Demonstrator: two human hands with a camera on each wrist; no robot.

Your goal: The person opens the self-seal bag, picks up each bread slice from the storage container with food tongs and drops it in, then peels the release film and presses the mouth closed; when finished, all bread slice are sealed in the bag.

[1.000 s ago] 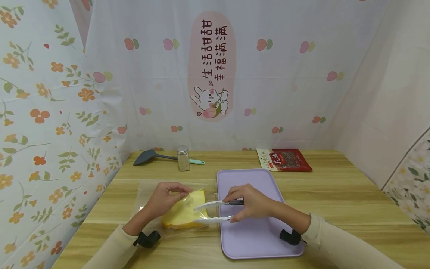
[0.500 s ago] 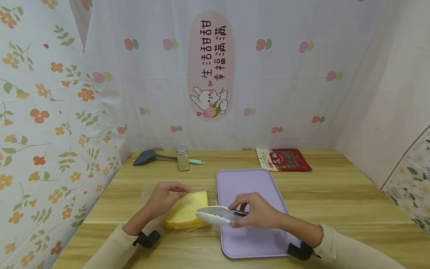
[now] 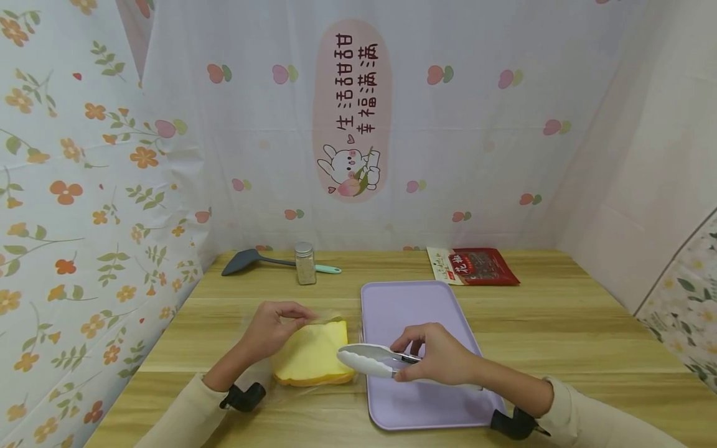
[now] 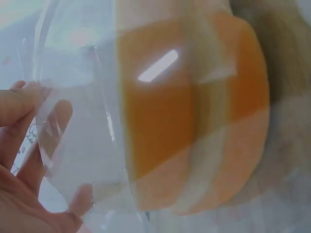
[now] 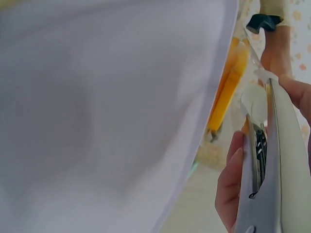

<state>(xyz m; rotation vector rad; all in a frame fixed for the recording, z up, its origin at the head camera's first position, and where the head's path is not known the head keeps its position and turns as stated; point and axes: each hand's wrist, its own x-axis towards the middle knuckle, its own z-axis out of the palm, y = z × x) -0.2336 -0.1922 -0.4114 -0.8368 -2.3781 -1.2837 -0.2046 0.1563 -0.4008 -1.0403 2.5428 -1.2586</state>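
Note:
My left hand [image 3: 277,330] pinches the top film of a clear plastic bag [image 4: 82,145]. Inside the bag lie slices of bread [image 3: 313,354], yellow on top with a browner crust; the left wrist view shows two stacked slices through the film. My right hand [image 3: 439,354] grips a pair of tongs [image 3: 366,359] with white scalloped heads, which point left toward the bread's right side. The tongs are above the left edge of a lilac tray [image 3: 426,404]. In the right wrist view, thumb and fingers press the metal arms [image 5: 260,204] from both sides.
Toward the back left, a glass shaker jar [image 3: 305,267] stands by a dark spatula [image 3: 243,261] with a mint handle end. A red and white spice packet [image 3: 476,266] lies at the back right. Floral cloths hang behind and at the sides of the wooden table [image 3: 560,336].
The right hand has drawn the tongs back to the right, from over the bread to the tray, and their heads have come closer together. The bread has shifted slightly right; the left hand stays put.

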